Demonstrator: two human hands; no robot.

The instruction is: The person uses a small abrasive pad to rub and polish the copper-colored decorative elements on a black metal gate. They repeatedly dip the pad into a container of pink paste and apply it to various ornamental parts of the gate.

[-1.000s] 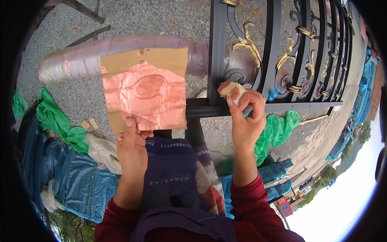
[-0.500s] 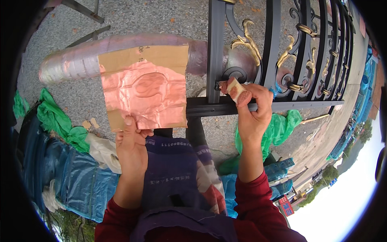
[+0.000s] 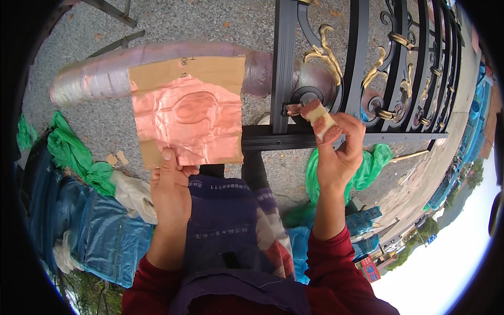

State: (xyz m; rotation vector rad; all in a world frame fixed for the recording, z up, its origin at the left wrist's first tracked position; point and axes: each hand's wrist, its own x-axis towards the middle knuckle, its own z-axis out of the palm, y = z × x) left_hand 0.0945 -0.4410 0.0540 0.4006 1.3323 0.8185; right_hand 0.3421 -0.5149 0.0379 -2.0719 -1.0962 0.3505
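My left hand (image 3: 172, 195) is closed on the lower edge of a square piece of brown cardboard (image 3: 189, 65), its middle covered in shiny copper-coloured paint. Pinched in my right hand (image 3: 340, 157) is a small cream sponge (image 3: 316, 117) with copper stains at its ends. The sponge is beside the lower corner of a black metal fence panel (image 3: 284, 63). A small copper-toned piece (image 3: 293, 109) shows at the corner upright; whether the sponge touches it I cannot tell. Gold paint covers the leaf-shaped scrolls (image 3: 326, 50) on the panel.
Under the panel and cardboard lies a long roll wrapped in clear film (image 3: 100, 76). Green plastic (image 3: 68, 147) and a blue wrapped bundle (image 3: 107, 226) lie at left, with a white cloth (image 3: 134, 194). More green plastic (image 3: 378, 163) is beyond my right wrist. Metal legs (image 3: 113, 13) stand far left.
My right hand has shifted slightly to the right with the sponge, which now tilts more. The left hand and cardboard have hardly moved.
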